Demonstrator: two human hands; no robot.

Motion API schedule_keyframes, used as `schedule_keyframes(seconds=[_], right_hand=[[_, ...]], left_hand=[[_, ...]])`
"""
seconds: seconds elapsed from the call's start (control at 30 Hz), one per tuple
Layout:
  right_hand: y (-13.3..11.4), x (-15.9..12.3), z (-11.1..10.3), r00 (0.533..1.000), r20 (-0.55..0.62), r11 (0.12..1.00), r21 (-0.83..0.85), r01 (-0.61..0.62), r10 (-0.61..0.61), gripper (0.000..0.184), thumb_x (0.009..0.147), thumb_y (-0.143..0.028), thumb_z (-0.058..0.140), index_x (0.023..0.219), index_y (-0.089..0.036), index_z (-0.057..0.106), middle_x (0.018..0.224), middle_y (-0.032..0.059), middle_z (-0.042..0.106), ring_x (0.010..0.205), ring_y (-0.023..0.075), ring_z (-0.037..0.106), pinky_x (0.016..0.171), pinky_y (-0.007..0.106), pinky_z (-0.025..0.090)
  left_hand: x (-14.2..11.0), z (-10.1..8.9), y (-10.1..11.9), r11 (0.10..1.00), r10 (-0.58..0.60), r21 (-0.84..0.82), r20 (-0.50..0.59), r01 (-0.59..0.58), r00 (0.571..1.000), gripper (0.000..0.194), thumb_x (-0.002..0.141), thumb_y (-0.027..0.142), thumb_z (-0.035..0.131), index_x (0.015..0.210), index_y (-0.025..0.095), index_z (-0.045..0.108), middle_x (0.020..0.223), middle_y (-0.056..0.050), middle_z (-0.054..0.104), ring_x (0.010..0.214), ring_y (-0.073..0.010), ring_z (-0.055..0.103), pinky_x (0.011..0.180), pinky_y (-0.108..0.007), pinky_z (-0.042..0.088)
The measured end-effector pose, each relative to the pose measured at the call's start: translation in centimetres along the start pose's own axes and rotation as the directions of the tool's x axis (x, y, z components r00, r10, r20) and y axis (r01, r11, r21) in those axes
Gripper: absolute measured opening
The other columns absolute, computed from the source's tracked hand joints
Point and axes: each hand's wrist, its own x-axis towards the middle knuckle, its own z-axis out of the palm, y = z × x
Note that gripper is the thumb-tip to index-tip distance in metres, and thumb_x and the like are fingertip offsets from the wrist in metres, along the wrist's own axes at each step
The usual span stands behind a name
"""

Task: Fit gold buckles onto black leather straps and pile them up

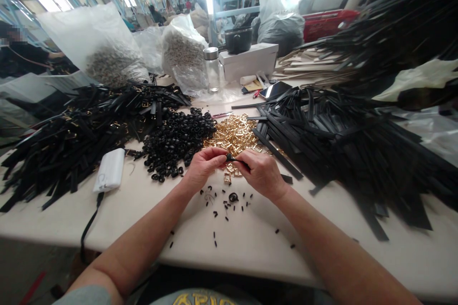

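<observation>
My left hand (204, 164) and my right hand (263, 171) meet over the middle of the table, fingers closed. Between their fingertips is a small black strap end (232, 157); most of the piece is hidden in my right hand. Whether a loop or buckle sits on it, I cannot make out. Just behind my hands is a pile of gold buckles (234, 133), and to its left a heap of black strap loops (179, 140). One gold buckle (227, 178) lies just below my fingers. Small black bits (226, 207) and a black ring (233, 197) lie nearer me.
Long black straps (322, 128) are heaped on the right. Straps with gold buckles (82, 138) spread over the left. A white power bank (110, 170) with a cable lies left. Behind stand a glass jar (212, 71), a white box (246, 62) and filled plastic bags (184, 52).
</observation>
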Motion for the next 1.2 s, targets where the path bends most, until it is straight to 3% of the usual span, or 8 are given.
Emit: schedule_keyframes(seconds=[0.3, 0.47, 0.73, 0.87, 1.0, 1.2], right_hand=[[-0.09, -0.02, 0.01, 1.0, 0.006, 1.0, -0.024, -0.013, 0.013, 0.027, 0.093, -0.028, 0.05, 0.069, -0.018, 0.055, 0.065, 0.0006, 0.057, 0.06, 0.0125, 0.05, 0.059, 0.026, 0.03], [-0.38, 0.0, -0.2, 0.999, 0.004, 0.997, -0.074, 0.038, -0.037, 0.031, 0.096, -0.03, 0.047, 0.069, -0.018, 0.056, 0.066, 0.0011, 0.059, 0.06, 0.0118, 0.05, 0.059, 0.026, 0.03], [-0.55, 0.1, -0.41, 0.993, -0.02, 0.977, -0.18, 0.114, -0.12, 0.035, 0.098, -0.03, 0.044, 0.068, -0.018, 0.056, 0.063, 0.0009, 0.057, 0.058, 0.0112, 0.047, 0.058, 0.027, 0.027], [-0.63, 0.09, -0.37, 0.994, -0.012, 0.975, -0.198, 0.104, -0.108, 0.035, 0.098, -0.03, 0.043, 0.068, -0.018, 0.056, 0.064, 0.0012, 0.058, 0.057, 0.0113, 0.048, 0.057, 0.027, 0.027], [-0.69, 0.09, -0.26, 0.995, 0.01, 0.971, -0.218, 0.102, -0.103, 0.035, 0.098, -0.03, 0.043, 0.067, -0.018, 0.055, 0.063, 0.0008, 0.057, 0.056, 0.0114, 0.046, 0.056, 0.028, 0.026], [-0.49, 0.01, -0.31, 0.989, 0.019, 0.948, -0.283, 0.147, -0.147, 0.031, 0.096, -0.025, 0.047, 0.067, -0.019, 0.055, 0.062, -0.0001, 0.056, 0.054, 0.0111, 0.045, 0.055, 0.029, 0.025]], left_hand=[[-0.19, 0.23, -0.27, 0.996, -0.073, -0.052, 0.032, 0.074, 0.997, 0.03, 0.064, 0.027, 0.082, 0.09, 0.015, 0.072, 0.084, -0.004, 0.074, 0.066, -0.0108, 0.065, 0.067, -0.024, 0.052], [0.02, 0.16, 0.03, 0.983, -0.107, -0.144, 0.029, 0.11, 0.994, 0.024, 0.064, 0.025, 0.083, 0.082, 0.013, 0.072, 0.081, -0.004, 0.073, 0.067, -0.0091, 0.065, 0.067, -0.019, 0.052], [0.2, -0.17, 0.03, 0.892, -0.342, -0.284, 0.086, 0.352, 0.936, 0.02, 0.068, 0.02, 0.081, 0.078, 0.011, 0.067, 0.074, -0.002, 0.069, 0.06, -0.0056, 0.064, 0.059, -0.013, 0.053], [0.13, -0.1, -0.15, 0.894, -0.333, -0.281, 0.1, 0.348, 0.937, 0.024, 0.061, 0.019, 0.085, 0.073, 0.012, 0.066, 0.072, 0.0, 0.067, 0.062, -0.0051, 0.063, 0.062, -0.013, 0.053], [0.1, 0.06, -0.15, 0.946, -0.234, -0.218, 0.06, 0.242, 0.97, 0.026, 0.057, 0.021, 0.087, 0.068, 0.012, 0.065, 0.069, 0.001, 0.065, 0.063, -0.0065, 0.062, 0.066, -0.018, 0.053], [0.08, -0.1, 0.12, 0.981, -0.17, -0.085, 0.052, 0.174, 0.984, 0.029, 0.061, 0.022, 0.084, 0.086, 0.015, 0.072, 0.082, -0.003, 0.071, 0.069, -0.0092, 0.063, 0.07, -0.022, 0.052]])
